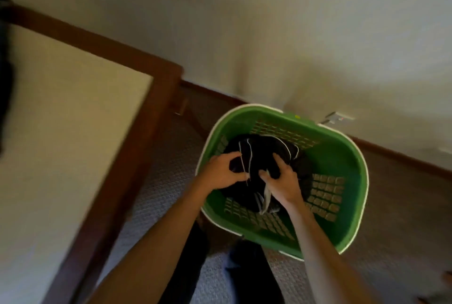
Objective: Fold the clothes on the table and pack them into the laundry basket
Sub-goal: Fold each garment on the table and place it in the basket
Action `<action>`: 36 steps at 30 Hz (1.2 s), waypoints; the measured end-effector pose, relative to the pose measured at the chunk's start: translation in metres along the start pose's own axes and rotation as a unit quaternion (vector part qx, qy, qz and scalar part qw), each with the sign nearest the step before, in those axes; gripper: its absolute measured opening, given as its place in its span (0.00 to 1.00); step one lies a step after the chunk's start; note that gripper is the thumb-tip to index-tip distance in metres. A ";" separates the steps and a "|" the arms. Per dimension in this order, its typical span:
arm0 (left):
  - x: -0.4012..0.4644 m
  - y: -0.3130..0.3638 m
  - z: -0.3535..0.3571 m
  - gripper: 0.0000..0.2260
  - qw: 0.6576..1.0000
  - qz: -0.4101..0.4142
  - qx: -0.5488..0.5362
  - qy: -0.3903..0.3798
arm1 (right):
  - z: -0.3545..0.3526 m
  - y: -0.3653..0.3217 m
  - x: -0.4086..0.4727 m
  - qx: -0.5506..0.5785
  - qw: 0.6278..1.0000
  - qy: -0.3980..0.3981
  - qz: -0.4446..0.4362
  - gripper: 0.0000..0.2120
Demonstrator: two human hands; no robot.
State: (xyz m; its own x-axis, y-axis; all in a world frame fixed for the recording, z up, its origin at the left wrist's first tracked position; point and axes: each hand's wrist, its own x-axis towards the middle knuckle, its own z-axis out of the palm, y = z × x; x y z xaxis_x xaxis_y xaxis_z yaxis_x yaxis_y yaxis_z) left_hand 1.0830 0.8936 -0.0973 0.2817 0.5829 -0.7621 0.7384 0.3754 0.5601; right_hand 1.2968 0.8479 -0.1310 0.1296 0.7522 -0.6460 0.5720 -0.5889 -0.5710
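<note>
Head view: left hand (221, 171) and right hand (281, 181) both grip black clothes (256, 154) inside green basket (342, 157)

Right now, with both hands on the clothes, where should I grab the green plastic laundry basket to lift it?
Probably the green plastic laundry basket's rolled white rim at its two short ends, from above; the slotted walls flare outward, offering no firm hold.

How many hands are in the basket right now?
2. The left hand grips the black garment on its left side; the right hand grips it on the right, both inside the green basket. More clothes may lie hidden beneath.
</note>
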 end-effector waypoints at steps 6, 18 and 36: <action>-0.196 0.020 -0.108 0.27 0.970 0.088 -0.165 0.152 | -0.017 -0.133 -0.095 0.117 0.991 0.028 -0.052 0.25; -0.399 -0.090 -0.216 0.19 0.884 0.109 -0.268 0.366 | 0.063 -0.366 -0.220 0.064 0.951 -0.028 -0.300 0.20; -0.444 -0.229 -0.303 0.22 0.855 -0.054 -0.243 0.454 | 0.228 -0.564 -0.222 -0.275 0.857 -0.027 -0.435 0.46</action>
State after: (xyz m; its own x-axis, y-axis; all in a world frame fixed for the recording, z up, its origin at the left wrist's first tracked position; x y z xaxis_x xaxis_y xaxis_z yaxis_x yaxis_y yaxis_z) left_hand 0.6032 0.7669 0.2115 -0.5268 0.7628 -0.3750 0.3255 0.5886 0.7400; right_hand 0.7606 0.9456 0.2194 -0.5691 0.8122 -0.1285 0.7302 0.4273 -0.5331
